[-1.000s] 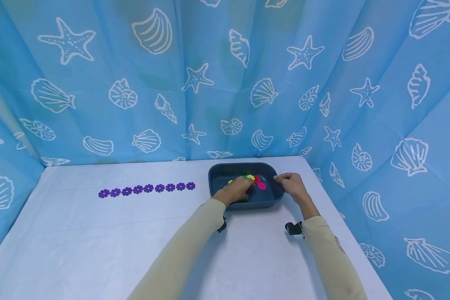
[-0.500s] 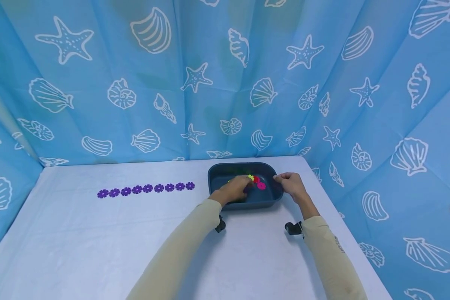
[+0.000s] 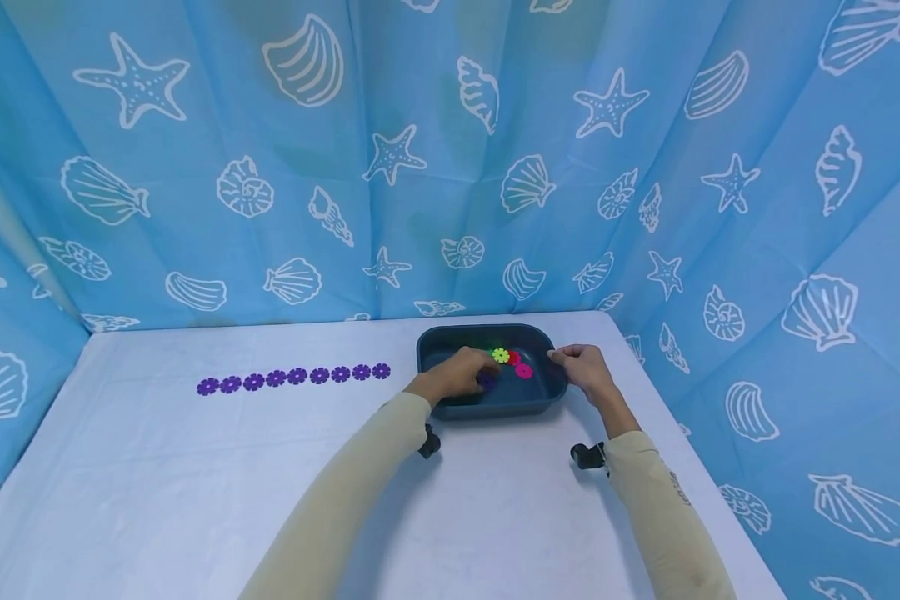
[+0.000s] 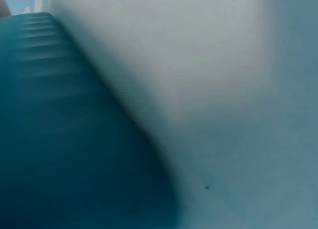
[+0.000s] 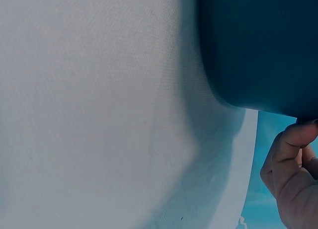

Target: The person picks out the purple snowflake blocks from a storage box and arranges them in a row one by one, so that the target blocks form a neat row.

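A dark blue-grey plastic tub (image 3: pixel 497 410) stands toward the back right of the table. My left hand (image 3: pixel 457 372) reaches into it over the near left side, fingertips pinching a dark purple flower-shaped disc (image 3: pixel 486 381), partly hidden by the fingers. Right of those fingers lie a yellow disc (image 3: pixel 501 356), a red disc (image 3: pixel 514 358) and a pink disc (image 3: pixel 523 371) of the same flower shape. My right hand (image 3: pixel 583 367) grips the tub's right rim between thumb and fingers. In the right wrist view, that hand (image 5: pixel 293 164) shows at the tub's end (image 5: pixel 263 55).
Left of the tub, several purple flower-shaped discs (image 3: pixel 297 377) form a nearly straight row on the white tablecloth (image 3: pixel 195 483). A blue curtain (image 3: pixel 420 217) with white shell and starfish prints hangs behind the table and along its right side.
My left hand has drawn leftward inside the tub, uncovering more of the yellow disc and bringing a purple disc into sight at its fingertips. My right hand keeps its place on the rim.
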`<state>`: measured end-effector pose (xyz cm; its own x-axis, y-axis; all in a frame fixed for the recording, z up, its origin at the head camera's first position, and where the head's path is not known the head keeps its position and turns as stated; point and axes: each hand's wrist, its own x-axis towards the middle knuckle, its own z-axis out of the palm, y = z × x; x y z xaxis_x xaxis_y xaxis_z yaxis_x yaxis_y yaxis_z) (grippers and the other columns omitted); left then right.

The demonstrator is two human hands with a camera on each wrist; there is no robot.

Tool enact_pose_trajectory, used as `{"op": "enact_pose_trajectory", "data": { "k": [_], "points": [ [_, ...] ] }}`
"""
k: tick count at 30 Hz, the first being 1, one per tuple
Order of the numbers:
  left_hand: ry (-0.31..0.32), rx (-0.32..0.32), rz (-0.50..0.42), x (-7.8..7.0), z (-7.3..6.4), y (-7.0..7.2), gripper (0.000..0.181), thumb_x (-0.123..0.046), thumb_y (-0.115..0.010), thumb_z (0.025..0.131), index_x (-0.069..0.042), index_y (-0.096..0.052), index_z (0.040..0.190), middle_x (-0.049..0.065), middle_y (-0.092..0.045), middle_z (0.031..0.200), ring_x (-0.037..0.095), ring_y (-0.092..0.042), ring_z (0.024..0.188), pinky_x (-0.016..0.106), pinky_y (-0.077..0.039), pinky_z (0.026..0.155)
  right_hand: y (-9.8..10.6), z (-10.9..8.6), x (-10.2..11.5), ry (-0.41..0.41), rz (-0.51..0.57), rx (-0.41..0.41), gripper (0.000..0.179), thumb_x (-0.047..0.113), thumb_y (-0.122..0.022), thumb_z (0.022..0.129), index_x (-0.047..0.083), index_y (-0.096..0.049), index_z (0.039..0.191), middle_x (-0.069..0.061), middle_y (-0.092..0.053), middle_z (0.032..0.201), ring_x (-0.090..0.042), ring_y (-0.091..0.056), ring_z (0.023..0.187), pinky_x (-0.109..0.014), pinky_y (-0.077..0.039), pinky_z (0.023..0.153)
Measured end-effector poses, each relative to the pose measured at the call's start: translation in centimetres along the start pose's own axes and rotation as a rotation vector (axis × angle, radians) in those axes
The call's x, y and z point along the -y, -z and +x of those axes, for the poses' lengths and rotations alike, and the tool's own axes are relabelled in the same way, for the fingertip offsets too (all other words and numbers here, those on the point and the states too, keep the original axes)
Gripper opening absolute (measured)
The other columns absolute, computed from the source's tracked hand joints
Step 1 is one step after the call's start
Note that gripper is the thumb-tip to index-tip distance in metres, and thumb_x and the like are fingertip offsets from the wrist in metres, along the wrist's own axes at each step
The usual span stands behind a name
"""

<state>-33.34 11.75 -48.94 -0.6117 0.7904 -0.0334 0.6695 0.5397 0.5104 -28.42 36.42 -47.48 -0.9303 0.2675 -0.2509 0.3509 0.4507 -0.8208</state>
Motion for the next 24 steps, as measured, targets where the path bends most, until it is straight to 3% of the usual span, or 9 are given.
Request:
{"op": "enact_pose_trajectory", "data": {
  "k": [4,10,19,24],
  "points": [
    [0.005,-0.048,-0.024,-0.1,-0.4,0.8,0.04,-0.013,-0.074,0.087,-0.009,-0.066,0.126,0.002,-0.065,0.121,0.014,-0.059,0.111,0.027,-0.047,0.098,-0.1,-0.1,0.3,-0.007,-0.001,-0.001,0.044,0.03,-0.057,0.099,-0.005,-0.056,0.126,-0.022,-0.056,0.125,-0.033,-0.055,0.109,-0.045,-0.049,0.096],
    [0.0,-0.116,-0.065,-0.1,-2.1,3.4,0.042,-0.016,-0.076,0.086,-0.006,-0.065,0.126,0.004,-0.065,0.12,0.015,-0.061,0.108,0.025,-0.049,0.095,-0.3,0.0,0.5,-0.02,-0.013,0.0,0.044,0.031,-0.058,0.099,-0.004,-0.056,0.126,-0.022,-0.056,0.125,-0.032,-0.055,0.107,-0.044,-0.049,0.096],
    [-0.027,-0.217,-0.107,2.0,-5.3,6.5,0.041,-0.017,-0.075,0.087,-0.004,-0.066,0.124,0.007,-0.066,0.119,0.018,-0.062,0.108,0.029,-0.051,0.094,-0.1,-0.4,0.7,-0.036,-0.042,-0.004,0.046,0.031,-0.057,0.098,-0.004,-0.055,0.127,-0.022,-0.056,0.124,-0.032,-0.053,0.107,-0.045,-0.048,0.096],
    [0.002,-0.274,-0.124,3.8,-7.9,7.8,0.041,-0.018,-0.076,0.086,-0.005,-0.066,0.124,0.006,-0.066,0.118,0.019,-0.062,0.108,0.031,-0.053,0.09,-0.1,-0.4,0.6,-0.033,-0.041,0.005,0.048,0.032,-0.057,0.099,-0.005,-0.054,0.128,-0.023,-0.055,0.126,-0.033,-0.054,0.109,-0.045,-0.048,0.096]
  ]
}}
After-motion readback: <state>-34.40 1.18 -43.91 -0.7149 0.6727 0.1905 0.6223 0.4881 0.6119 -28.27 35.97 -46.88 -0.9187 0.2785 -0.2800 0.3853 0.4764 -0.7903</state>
